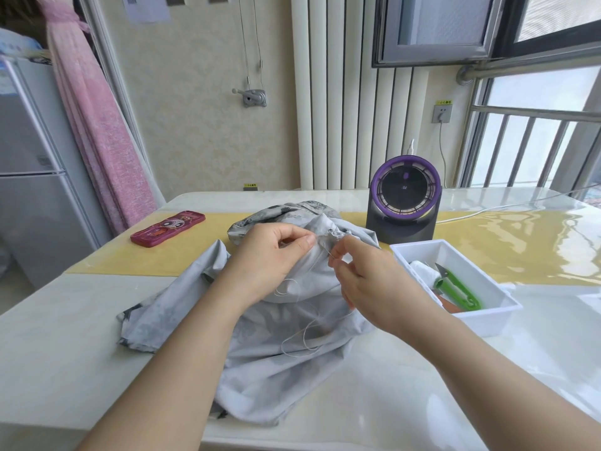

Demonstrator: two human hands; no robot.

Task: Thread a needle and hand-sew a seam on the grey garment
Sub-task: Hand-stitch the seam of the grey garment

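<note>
By near table [81, 353] edge, grey garment [276, 369]

So the garment [276, 369] sat mid counter [65, 353], phone [167, 229] off its back left, fan [403, 203] behind to the right, tray [487, 320] right of it with snips [458, 289] inside.

Left hand [271, 255] pinches the grey garment [276, 353] beside the white tray [487, 320], right hand [367, 281] pinching the needle [326, 252].
</note>
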